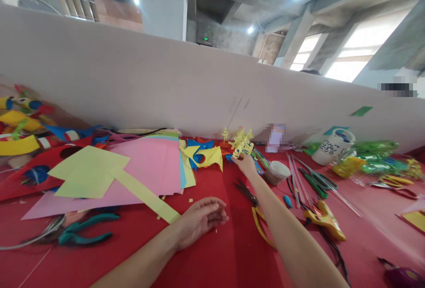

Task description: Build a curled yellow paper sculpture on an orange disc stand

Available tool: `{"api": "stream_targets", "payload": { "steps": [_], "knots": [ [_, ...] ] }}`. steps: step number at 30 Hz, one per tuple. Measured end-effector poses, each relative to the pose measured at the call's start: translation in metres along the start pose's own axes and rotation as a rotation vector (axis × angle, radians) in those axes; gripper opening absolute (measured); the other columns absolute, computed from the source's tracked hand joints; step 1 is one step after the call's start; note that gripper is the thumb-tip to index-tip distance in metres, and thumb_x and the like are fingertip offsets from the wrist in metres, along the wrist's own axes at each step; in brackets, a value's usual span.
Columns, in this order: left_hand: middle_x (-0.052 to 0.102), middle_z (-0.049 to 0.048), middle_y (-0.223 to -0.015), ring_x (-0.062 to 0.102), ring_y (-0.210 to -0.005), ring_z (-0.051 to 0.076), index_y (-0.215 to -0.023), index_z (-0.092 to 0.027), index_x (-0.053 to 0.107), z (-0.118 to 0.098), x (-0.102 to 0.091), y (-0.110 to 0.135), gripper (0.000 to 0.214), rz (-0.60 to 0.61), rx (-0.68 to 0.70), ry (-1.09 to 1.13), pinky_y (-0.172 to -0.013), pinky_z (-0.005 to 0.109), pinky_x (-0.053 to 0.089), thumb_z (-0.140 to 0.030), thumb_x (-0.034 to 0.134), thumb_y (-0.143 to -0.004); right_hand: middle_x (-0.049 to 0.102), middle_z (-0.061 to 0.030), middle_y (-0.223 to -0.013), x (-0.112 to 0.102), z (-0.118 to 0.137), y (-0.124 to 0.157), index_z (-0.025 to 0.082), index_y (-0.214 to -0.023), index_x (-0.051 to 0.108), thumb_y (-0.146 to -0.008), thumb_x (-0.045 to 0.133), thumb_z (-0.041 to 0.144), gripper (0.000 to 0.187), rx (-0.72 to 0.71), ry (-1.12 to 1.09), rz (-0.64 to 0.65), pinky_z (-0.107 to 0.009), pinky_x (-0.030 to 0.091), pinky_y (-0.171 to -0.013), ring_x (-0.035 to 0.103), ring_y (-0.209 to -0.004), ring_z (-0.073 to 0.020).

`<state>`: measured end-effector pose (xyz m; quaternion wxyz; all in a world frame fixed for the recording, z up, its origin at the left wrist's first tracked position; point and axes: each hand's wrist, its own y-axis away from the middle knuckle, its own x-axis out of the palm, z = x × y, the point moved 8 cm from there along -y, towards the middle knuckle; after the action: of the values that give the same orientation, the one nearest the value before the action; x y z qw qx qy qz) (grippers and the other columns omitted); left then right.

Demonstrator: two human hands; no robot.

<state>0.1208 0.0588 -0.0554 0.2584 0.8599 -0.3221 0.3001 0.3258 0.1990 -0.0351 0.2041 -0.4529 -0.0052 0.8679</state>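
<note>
Yellow paper cut-out [241,143] sits at the far side of the red table [215,261], close to the white partition [166,79], and I see it pinched at its lower edge by my right hand [246,163], fingers closed on it. The arm reaches out long toward twelve o'clock. My left hand [202,218] lies palm down on the cloth, fingers loosely together and curled, gripping nothing.

From the left hand, the scissors [247,192] lie at about two o'clock, just beside the right forearm. A long yellow paper strip [146,195] ends near the left hand at ten o'clock, running back up to a stack of pink paper [149,164]. Teal pliers [84,230] rest at nine o'clock, well apart. From the right hand, a small round tub [278,172] stands at three o'clock, near it, and a yellow glue gun [327,219] lies at four o'clock, farther off.
</note>
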Motion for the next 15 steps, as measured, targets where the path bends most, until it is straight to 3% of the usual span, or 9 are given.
{"api": "stream_targets", "payload": {
  "steps": [5, 10, 15],
  "knots": [
    [0.066, 0.0052, -0.074, 0.062, -0.077, 0.014, -0.081, -0.013, 0.064, 0.001, -0.001, -0.001, 0.007, 0.013, 0.009, 0.014, -0.079, 0.028, 0.043, -0.019, 0.061, -0.077, 0.065, -0.0023, -0.064, -0.017, 0.016, 0.005, 0.013, -0.070, 0.065, -0.070, 0.057, 0.040, 0.028, -0.088, -0.049, 0.042, -0.023, 0.034, -0.050, 0.054, -0.056, -0.0148],
    [0.066, 0.0061, -0.075, 0.062, -0.078, 0.015, -0.082, -0.013, 0.064, 0.000, -0.001, 0.000, 0.008, 0.026, 0.016, 0.018, -0.083, 0.030, 0.043, -0.018, 0.060, -0.078, 0.059, -0.0003, -0.049, -0.035, 0.027, 0.011, 0.014, -0.059, 0.065, -0.067, 0.059, 0.043, 0.031, -0.090, -0.010, 0.051, -0.023, 0.030, -0.045, 0.051, -0.048, -0.0141],
    [0.065, 0.0058, -0.075, 0.062, -0.078, 0.015, -0.083, -0.013, 0.064, -0.002, 0.001, 0.001, 0.008, 0.031, 0.024, 0.004, -0.082, 0.030, 0.043, -0.018, 0.059, -0.079, 0.067, -0.0030, -0.061, -0.041, 0.029, 0.014, 0.017, -0.067, 0.070, -0.068, 0.060, 0.036, 0.021, -0.069, 0.047, 0.030, -0.023, 0.036, -0.050, 0.060, -0.058, -0.0167]
  ]
}}
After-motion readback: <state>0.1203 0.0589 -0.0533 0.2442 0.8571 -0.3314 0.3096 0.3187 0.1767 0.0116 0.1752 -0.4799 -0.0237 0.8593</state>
